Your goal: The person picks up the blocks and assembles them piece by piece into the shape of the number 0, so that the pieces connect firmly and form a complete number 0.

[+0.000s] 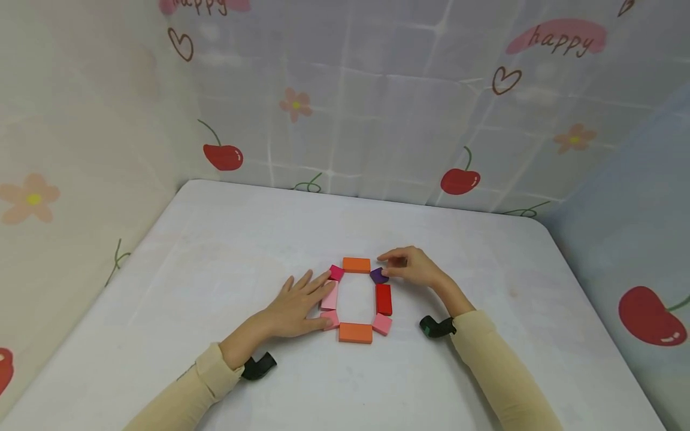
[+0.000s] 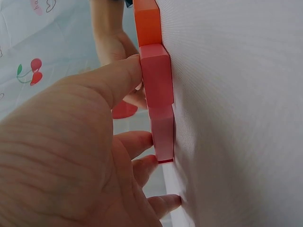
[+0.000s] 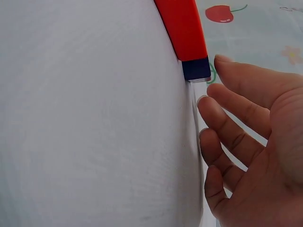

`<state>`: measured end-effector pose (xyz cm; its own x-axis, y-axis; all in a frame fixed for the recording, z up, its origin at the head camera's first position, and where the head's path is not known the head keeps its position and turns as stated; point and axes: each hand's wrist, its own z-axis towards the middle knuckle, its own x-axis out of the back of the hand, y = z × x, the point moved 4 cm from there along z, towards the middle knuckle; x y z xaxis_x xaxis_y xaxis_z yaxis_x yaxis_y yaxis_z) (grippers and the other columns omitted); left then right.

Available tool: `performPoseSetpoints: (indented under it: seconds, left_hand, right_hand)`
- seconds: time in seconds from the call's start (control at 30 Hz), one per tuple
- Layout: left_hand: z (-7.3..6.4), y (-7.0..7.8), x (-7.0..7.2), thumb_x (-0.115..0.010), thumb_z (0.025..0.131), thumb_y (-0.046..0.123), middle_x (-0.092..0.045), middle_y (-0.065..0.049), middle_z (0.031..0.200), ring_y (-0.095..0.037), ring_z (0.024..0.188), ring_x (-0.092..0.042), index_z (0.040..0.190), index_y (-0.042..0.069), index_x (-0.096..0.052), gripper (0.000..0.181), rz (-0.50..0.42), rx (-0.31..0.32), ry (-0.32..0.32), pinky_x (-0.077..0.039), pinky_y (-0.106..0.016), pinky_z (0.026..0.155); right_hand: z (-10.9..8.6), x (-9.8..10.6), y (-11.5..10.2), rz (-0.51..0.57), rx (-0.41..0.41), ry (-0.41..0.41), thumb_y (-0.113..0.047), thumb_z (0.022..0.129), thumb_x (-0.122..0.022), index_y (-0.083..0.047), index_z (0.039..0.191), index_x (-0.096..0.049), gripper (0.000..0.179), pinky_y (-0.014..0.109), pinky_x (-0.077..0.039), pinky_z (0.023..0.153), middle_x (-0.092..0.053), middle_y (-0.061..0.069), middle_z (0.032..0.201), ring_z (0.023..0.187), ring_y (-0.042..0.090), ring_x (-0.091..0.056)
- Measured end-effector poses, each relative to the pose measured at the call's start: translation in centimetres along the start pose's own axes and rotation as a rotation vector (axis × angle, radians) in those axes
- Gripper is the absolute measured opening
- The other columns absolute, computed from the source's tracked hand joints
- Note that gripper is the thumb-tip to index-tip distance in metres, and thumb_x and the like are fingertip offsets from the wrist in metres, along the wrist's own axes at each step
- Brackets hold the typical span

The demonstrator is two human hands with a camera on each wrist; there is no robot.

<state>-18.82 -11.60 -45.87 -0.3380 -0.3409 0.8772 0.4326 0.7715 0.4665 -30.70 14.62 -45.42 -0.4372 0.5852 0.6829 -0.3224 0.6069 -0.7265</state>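
Note:
Coloured blocks form a ring on the white table. My left hand lies spread over its left side, fingers fairly straight. Its thumb touches a pink block, and other fingers are at the long light pink block. A magenta block sits by its fingertips. My right hand is at the upper right corner, thumb at the purple block and the other fingers loosely bent, apart from it. Below the purple block lies a red block. Orange blocks lie at the top and bottom.
Another pink block fills the ring's lower right corner. The white table extends around the ring, with printed curtains behind and at both sides. A black wrist device hangs by each sleeve.

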Motion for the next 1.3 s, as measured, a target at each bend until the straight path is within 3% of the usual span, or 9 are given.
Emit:
performPoseSetpoints:
  seconds: [0.27,0.7,1.3]
  left_hand:
    - [0.00,-0.21,-0.14,-0.057,0.091,0.056,-0.014,-0.002,0.165,-0.039,0.151,-0.007,0.156,0.019,-0.026,0.080,-0.001,0.001,0.000,-0.003,-0.068,0.116]
    - [-0.04,-0.06,-0.02,-0.058,0.091,0.055,-0.015,-0.002,0.165,-0.040,0.151,-0.008,0.156,0.018,-0.027,0.080,-0.005,-0.003,0.007,-0.004,-0.068,0.115]
    - [-0.11,0.06,0.10,-0.058,0.092,0.054,-0.014,-0.002,0.165,-0.040,0.151,-0.007,0.156,0.018,-0.027,0.080,-0.007,0.001,0.002,-0.003,-0.068,0.116]
  right_hand:
    - [0.10,-0.34,0.15,0.007,0.014,-0.019,-0.016,0.086,-0.074,-0.008,0.114,-0.072,0.029,0.023,-0.044,0.063,-0.062,0.001,0.080,0.076,0.017,-0.053]
    - [0.01,-0.49,0.17,0.028,0.000,-0.027,-0.018,0.087,-0.073,-0.006,0.108,-0.074,0.024,0.023,-0.046,0.063,-0.069,0.004,0.087,0.077,0.016,-0.054]
    - [-0.07,-0.62,0.03,0.031,-0.012,-0.027,-0.017,0.087,-0.074,-0.005,0.109,-0.073,0.025,0.023,-0.045,0.064,-0.067,0.006,0.087,0.077,0.017,-0.052]
